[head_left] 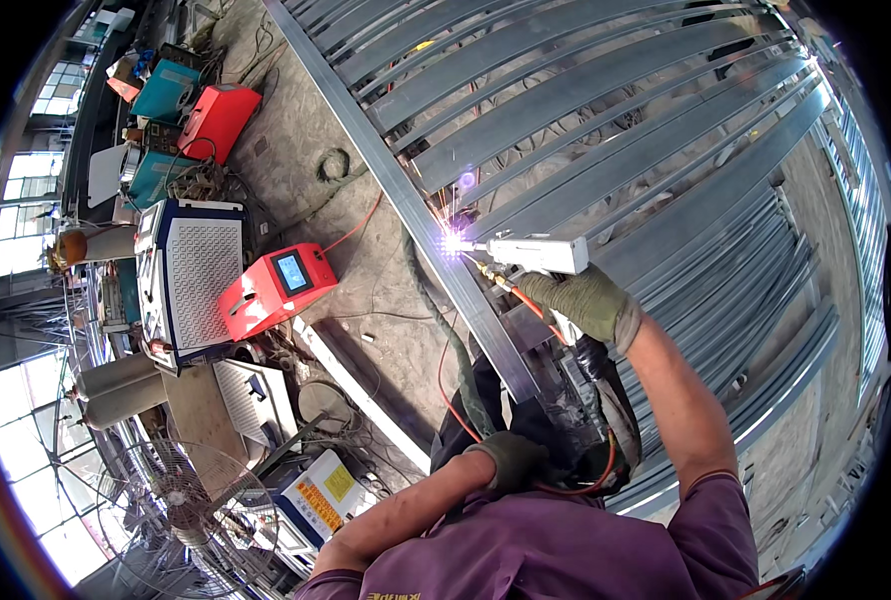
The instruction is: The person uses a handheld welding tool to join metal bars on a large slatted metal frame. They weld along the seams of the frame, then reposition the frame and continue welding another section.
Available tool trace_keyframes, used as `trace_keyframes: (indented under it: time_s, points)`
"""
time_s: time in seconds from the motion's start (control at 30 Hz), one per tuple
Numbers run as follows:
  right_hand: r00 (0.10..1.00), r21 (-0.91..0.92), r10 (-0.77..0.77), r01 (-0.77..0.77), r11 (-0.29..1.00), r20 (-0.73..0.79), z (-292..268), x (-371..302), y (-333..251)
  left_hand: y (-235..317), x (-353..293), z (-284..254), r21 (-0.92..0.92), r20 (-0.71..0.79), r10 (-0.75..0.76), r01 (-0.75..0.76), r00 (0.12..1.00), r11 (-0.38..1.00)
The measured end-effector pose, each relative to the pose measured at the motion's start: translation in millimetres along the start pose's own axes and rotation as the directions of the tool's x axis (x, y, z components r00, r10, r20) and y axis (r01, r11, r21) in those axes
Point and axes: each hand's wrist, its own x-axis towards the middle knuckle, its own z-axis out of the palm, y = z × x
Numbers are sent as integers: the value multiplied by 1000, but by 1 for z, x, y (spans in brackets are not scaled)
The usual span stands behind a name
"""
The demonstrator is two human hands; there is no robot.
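Observation:
My right hand (591, 305), in an olive-green work glove, grips a white handheld welding gun (541, 253). Its nozzle points left at a long grey steel tube (374, 165), and a bright violet-white arc (453, 243) throws sparks there. Close to the arc, flat steel slats (536, 190) meet this tube in a large frame. An orange hose (536, 308) and a black-wrapped cable run from the gun back toward my body. Low by my lap is my left hand (514, 460), also gloved; its fingers are hidden against dark clothing, beside the hose.
A red machine with a small screen (291, 272) stands left of the frame, before a white-and-blue cabinet (201, 275). More red and teal machines (169, 90) lie beyond. Cables cross the concrete floor. A wire-guard fan (181, 500) is at lower left; stacked steel lengths (736, 285) lie right.

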Motion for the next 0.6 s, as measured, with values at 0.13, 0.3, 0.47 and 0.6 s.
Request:
trace_keyframes:
  time_s: [0.13, 0.3, 0.47, 0.6]
  points:
    - [1000, -5, 24, -24, 1000, -4, 0, 0, 0, 4, 0, -3, 13, 14, -5, 5, 1000, 1000]
    - [994, -23, 108, -108, 994, 15, -1, -2, -8, 5, 1, -3, 15, 22, -7, 7, 1000, 1000]
    - [993, -40, 115, -115, 993, 1, -2, -5, -9, 6, 2, -3, 11, 24, 0, 0, 1000, 1000]
    - [995, -43, 96, -96, 995, 12, -3, -5, -6, 4, 4, 0, 12, 28, 11, -11, 1000, 1000]
